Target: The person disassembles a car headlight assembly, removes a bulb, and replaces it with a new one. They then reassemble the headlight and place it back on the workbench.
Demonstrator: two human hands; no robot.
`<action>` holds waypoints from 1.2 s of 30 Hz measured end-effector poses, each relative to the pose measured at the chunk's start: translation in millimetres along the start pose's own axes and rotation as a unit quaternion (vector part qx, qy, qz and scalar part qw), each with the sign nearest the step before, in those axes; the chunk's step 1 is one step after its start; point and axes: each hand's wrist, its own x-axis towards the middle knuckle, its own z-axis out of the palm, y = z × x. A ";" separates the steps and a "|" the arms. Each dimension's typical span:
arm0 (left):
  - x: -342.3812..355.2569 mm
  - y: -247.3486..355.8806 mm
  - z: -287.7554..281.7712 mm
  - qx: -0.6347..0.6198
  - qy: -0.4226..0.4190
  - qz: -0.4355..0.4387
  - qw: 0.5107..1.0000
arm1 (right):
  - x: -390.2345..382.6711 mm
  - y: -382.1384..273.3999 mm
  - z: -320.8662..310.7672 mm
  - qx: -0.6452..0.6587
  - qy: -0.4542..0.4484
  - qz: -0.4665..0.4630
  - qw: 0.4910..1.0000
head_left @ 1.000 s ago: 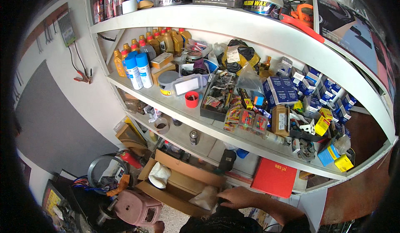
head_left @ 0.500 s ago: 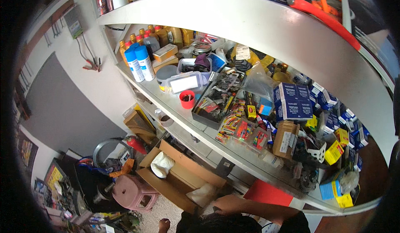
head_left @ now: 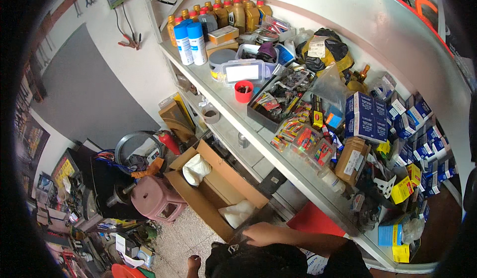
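A long open cardboard box (head_left: 214, 177) sits low, in front of the shelving. Inside it are two white wrapped bundles, one at the far left end (head_left: 197, 169) and one at the near right end (head_left: 237, 213). My right hand (head_left: 259, 234) is at the box's near right edge, its fingers closed against the cardboard; the fingertips are partly hidden. My left hand (head_left: 194, 263) hangs low over the tiled floor, apart from the box. Its fingers are curled, and whatever they may hold is too small to make out.
A pink stool (head_left: 154, 198) stands left of the box, and a red cylinder (head_left: 169, 142) is behind it. The shelf (head_left: 233, 124) above carries blue spray cans (head_left: 184, 44), oil bottles (head_left: 238, 17), parts trays and small blue boxes (head_left: 365, 116). A red panel (head_left: 315, 220) is below it.
The view has shifted, so shelf and box sit differently in the picture and more floor shows at lower left. My right hand stays at the box's near right edge; my left hand remains low.
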 end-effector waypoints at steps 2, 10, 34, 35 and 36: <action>-4.1 -18.6 5.5 -0.007 -0.006 -0.030 0.999 | 7.3 -11.7 8.8 0.000 0.020 -0.011 1.000; -4.7 -107.2 5.9 -0.119 0.033 -0.024 0.992 | 67.6 -94.0 55.4 -0.052 -0.085 0.007 0.995; -306.0 -244.8 58.0 -0.415 0.130 -0.442 0.785 | 242.3 -350.7 186.4 -0.210 -0.326 -0.282 0.877; -318.0 -223.1 73.8 -0.371 0.149 -0.438 0.805 | 246.7 -357.6 184.9 -0.223 -0.337 -0.298 0.865; -326.7 -214.9 81.5 -0.387 0.150 -0.451 0.790 | 255.4 -369.6 193.8 -0.237 -0.352 -0.312 0.850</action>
